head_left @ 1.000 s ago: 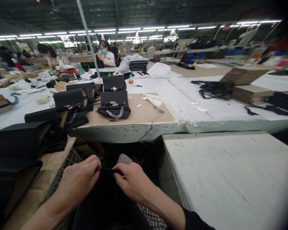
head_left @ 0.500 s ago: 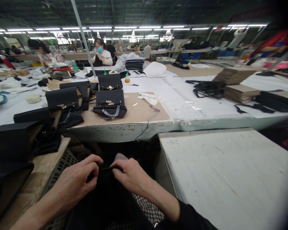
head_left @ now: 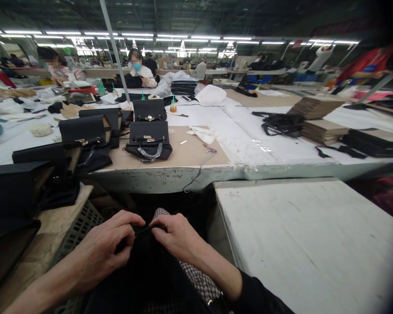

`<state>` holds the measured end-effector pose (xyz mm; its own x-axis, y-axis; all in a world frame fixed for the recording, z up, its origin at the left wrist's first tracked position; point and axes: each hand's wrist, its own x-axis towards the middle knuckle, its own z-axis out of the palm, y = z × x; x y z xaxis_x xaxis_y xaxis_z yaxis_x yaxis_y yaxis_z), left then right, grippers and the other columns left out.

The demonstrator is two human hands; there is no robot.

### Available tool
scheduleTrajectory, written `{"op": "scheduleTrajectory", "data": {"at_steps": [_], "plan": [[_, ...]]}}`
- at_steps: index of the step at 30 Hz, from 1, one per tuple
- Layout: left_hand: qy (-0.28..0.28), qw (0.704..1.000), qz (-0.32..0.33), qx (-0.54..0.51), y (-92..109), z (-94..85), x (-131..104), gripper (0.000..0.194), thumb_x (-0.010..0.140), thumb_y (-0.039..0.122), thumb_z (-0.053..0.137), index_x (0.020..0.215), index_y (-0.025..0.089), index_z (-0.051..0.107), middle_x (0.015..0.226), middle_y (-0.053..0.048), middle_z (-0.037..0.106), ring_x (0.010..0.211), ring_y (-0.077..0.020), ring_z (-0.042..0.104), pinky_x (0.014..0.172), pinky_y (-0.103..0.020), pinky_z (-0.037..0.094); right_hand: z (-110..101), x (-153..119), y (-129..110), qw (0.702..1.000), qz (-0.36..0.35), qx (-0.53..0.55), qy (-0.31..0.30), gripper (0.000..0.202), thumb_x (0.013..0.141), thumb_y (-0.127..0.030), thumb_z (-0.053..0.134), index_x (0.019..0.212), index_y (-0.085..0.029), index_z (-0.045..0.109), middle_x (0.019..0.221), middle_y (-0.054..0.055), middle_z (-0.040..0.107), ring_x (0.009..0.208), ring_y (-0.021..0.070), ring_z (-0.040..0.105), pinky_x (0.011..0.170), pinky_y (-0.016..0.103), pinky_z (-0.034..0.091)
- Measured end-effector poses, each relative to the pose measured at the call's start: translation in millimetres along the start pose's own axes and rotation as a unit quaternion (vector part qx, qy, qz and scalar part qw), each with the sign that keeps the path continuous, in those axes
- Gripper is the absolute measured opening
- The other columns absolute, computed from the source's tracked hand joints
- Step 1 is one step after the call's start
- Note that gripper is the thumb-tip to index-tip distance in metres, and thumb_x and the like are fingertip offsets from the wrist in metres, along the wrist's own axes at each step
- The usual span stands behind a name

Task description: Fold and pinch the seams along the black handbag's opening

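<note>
A black bag piece (head_left: 147,270) lies in my lap below the table edge. My left hand (head_left: 101,253) pinches its top edge from the left, fingers closed on the dark material. My right hand (head_left: 175,235) grips the same edge from the right, thumb and fingers closed on it. A thin black strip runs between the two hands. A checked fabric (head_left: 196,279) shows under my right wrist. On the table ahead stands a finished black handbag (head_left: 149,141) with gold hardware and a wrapped handle.
Several more black handbags (head_left: 85,135) line the table's left side. A white side table (head_left: 308,235) stands at my right, a plastic crate (head_left: 78,229) at my left. Stacked brown boards (head_left: 324,131), black straps (head_left: 281,124) and glue bottles (head_left: 173,106) lie farther off. Other people work at distant benches.
Both hands stay on the black piece's edge; the left fingers have shifted a little along it. The view has turned slightly, moving the scene leftward.
</note>
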<state>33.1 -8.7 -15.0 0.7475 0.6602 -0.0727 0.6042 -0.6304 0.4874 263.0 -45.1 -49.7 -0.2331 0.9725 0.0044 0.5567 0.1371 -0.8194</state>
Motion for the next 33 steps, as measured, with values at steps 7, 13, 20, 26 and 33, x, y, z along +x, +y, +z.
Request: {"op": "scheduleTrajectory", "data": {"at_steps": [7, 13, 20, 26, 33], "plan": [[-0.031, 0.999, 0.015, -0.036, 10, -2.4, -1, 0.021, 0.078, 0.002, 0.054, 0.076, 0.023, 0.052, 0.144, 0.000, 0.055, 0.123, -0.0187, 0.056, 0.106, -0.031, 0.043, -3, 1, -1, 1.000, 0.013, 0.012, 0.009, 0.026, 0.088, -0.020, 0.055, 0.100, -0.025, 0.078, 0.086, 0.001, 0.077, 0.083, 0.0168, 0.069, 0.072, 0.024, 0.047], [0.011, 0.991, -0.078, -0.105, 9, 2.8, -5, 0.012, 0.087, 0.015, 0.061, 0.084, 0.024, 0.053, 0.146, -0.005, 0.055, 0.126, -0.0222, 0.056, 0.103, -0.035, 0.044, -4, 1, -4, 1.000, 0.019, 0.020, 0.007, 0.024, 0.083, -0.019, 0.058, 0.094, -0.025, 0.078, 0.078, -0.001, 0.074, 0.076, 0.0159, 0.066, 0.066, 0.024, 0.044], [0.040, 0.988, -0.119, -0.091, 11, 3.8, 4, 0.012, 0.087, 0.021, 0.064, 0.081, 0.024, 0.054, 0.122, -0.001, 0.066, 0.113, -0.0228, 0.061, 0.094, -0.035, 0.044, -4, 4, -9, 0.998, 0.048, 0.025, -0.017, 0.012, 0.077, -0.025, 0.068, 0.087, -0.022, 0.075, 0.075, 0.000, 0.072, 0.073, 0.0171, 0.063, 0.063, 0.025, 0.041], [0.033, 0.980, -0.161, -0.113, 17, 1.2, 8, 0.011, 0.087, 0.029, 0.067, 0.084, 0.024, 0.057, 0.107, 0.000, 0.071, 0.101, -0.0225, 0.064, 0.087, -0.033, 0.044, -6, 3, -8, 0.998, 0.038, 0.032, -0.027, 0.010, 0.078, -0.024, 0.067, 0.085, -0.022, 0.074, 0.077, 0.000, 0.072, 0.077, 0.0172, 0.063, 0.064, 0.025, 0.041], [0.005, 0.966, -0.193, -0.173, 22, 2.5, 15, 0.019, 0.090, 0.043, 0.063, 0.094, 0.024, 0.063, 0.089, 0.005, 0.070, 0.087, -0.0207, 0.065, 0.077, -0.029, 0.043, -8, 4, -5, 0.997, 0.043, 0.054, -0.037, 0.009, 0.079, -0.022, 0.067, 0.085, -0.021, 0.074, 0.079, 0.001, 0.072, 0.079, 0.0175, 0.063, 0.065, 0.025, 0.042]]}}
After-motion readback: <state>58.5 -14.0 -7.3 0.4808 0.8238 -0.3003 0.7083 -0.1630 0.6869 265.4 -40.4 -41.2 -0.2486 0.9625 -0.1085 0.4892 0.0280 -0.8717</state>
